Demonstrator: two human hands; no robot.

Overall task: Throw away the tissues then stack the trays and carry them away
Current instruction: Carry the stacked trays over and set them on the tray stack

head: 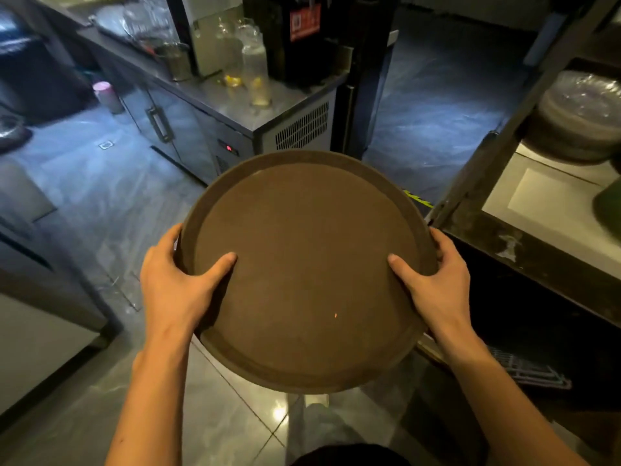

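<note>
A round brown tray with a raised rim is held level in front of me, above the tiled floor. My left hand grips its left edge with the thumb lying on the tray's inner surface. My right hand grips the right edge the same way. The tray's surface is bare apart from a tiny orange speck. Whether more trays are stacked beneath it I cannot tell. No tissues are in view.
A steel counter cabinet with glass jars and a dark machine stands ahead left. A shelf rack with wrapped plates is on the right. Tiled floor runs between them. A pink-topped bin sits far left.
</note>
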